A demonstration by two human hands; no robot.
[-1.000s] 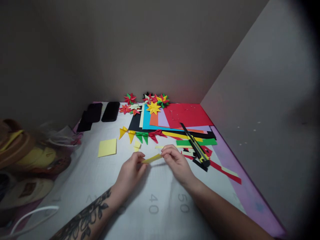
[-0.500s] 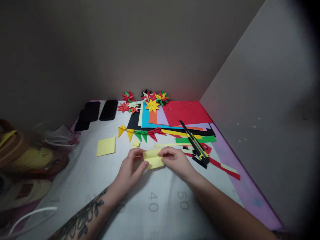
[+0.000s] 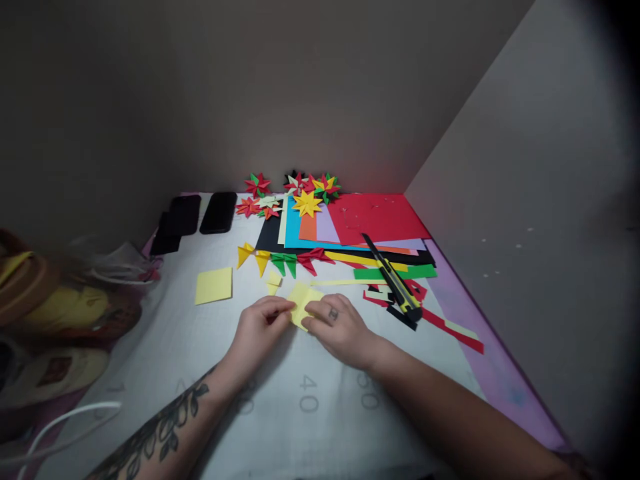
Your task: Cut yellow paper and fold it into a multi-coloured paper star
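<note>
A small pale yellow paper square (image 3: 303,298) lies on the white cutting mat (image 3: 300,393), partly under my fingers. My left hand (image 3: 260,330) pinches its left edge with curled fingers. My right hand (image 3: 337,328) presses on its near right part, fingers bent over the paper. Both hands meet at the paper near the mat's middle.
Another yellow square (image 3: 214,285) lies to the left. Folded paper points (image 3: 280,260), paper stars (image 3: 290,197), stacked coloured sheets (image 3: 350,230), a yellow-black utility knife (image 3: 393,279) and paper strips (image 3: 450,330) sit beyond. Two dark phones (image 3: 200,215) lie far left; bags (image 3: 55,313) crowd the left edge. Walls close in behind and right.
The yellow paper was held edge-on above the mat, then turned flat and lowered. Both hands have closed together over it, and my right hand has shifted left onto it.
</note>
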